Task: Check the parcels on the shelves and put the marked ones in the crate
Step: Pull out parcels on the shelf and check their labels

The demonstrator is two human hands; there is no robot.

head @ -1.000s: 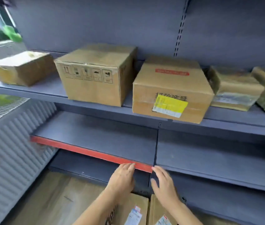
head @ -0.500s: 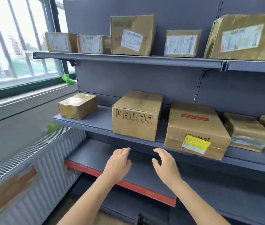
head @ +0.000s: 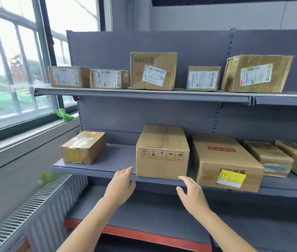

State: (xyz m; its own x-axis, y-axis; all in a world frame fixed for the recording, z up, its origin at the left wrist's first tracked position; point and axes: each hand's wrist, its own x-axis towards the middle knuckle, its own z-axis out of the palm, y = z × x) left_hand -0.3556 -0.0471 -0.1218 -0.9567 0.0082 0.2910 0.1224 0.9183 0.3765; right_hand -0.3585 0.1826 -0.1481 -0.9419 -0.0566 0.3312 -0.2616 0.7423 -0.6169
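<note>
Your left hand (head: 121, 186) is raised at the front edge of the middle shelf (head: 96, 167), fingers loosely extended, holding nothing. Its fingertips sit just beside the lower left corner of the plain box (head: 162, 157), the one with a row of handling symbols printed on its front; you cannot tell whether they touch it. Your right hand (head: 192, 195) is open too, thumb spread, empty, its fingertips near that box's lower right corner.

On the same shelf, a small taped box (head: 83, 148) sits well to the left. Just right of the plain box lies a long box (head: 224, 160) with a red strip on top and a yellow label (head: 230, 178) on its front face. Further right are two wrapped parcels (head: 269, 157), side by side.

The top shelf (head: 144, 93) holds five boxes (head: 153, 70) in a row, each with a white shipping label facing you.

Below, the bottom shelf (head: 144, 213) has a red front strip. A window (head: 13, 70) and a radiator (head: 35, 211) are on your left. The crate is out of view.
</note>
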